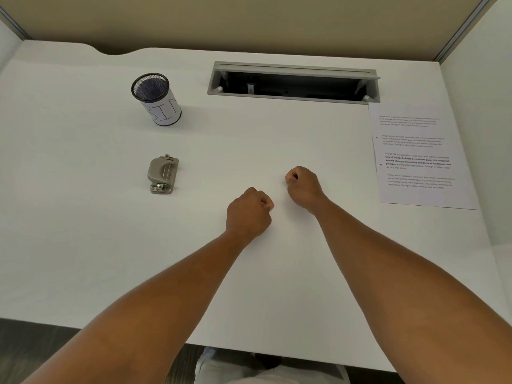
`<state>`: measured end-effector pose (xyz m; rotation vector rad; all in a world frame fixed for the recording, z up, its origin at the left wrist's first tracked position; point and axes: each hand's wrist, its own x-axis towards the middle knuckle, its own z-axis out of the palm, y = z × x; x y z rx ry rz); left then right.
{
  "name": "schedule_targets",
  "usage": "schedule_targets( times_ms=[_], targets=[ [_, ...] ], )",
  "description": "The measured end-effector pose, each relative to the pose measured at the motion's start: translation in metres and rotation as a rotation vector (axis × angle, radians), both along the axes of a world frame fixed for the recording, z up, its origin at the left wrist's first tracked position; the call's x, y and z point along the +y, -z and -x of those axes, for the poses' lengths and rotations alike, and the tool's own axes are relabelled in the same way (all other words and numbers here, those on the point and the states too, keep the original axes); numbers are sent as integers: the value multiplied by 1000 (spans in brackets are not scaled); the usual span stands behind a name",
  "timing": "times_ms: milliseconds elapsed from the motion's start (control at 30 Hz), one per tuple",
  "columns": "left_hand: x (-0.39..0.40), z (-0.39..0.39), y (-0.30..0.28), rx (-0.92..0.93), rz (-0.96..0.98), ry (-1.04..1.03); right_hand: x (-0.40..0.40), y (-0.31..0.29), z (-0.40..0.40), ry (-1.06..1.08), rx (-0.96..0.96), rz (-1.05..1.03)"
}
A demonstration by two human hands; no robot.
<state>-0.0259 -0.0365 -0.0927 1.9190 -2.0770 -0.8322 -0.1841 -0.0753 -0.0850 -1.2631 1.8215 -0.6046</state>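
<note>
Both fists — left hand (248, 212), right hand (303, 187) — rest with fingers curled on nothing; probably pre-start, next fetching the printed sheet (418, 156) toward the hole punch (163, 173).

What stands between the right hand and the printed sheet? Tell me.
Nothing visible. Only bare desk lies between the right hand and the printed sheet, flat to its right. The hole punch and the mesh bin stand far left, beyond the left hand.

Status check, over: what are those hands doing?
Left hand, right hand: fists on desk, holding nothing. Hole punch untouched to the left, printed sheet untouched to the right. Nothing in the way.
</note>
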Motion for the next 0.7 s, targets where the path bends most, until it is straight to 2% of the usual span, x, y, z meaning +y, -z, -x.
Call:
schedule_targets(
  times_ms=[433, 700],
  targets=[
    [-3, -11, 4, 243, -40, -155, 4, 2, 0, 14, -11, 1],
    [-12, -20, 3, 332, -76, -259, 7, -1, -3, 11, -30, -21]
  ],
)
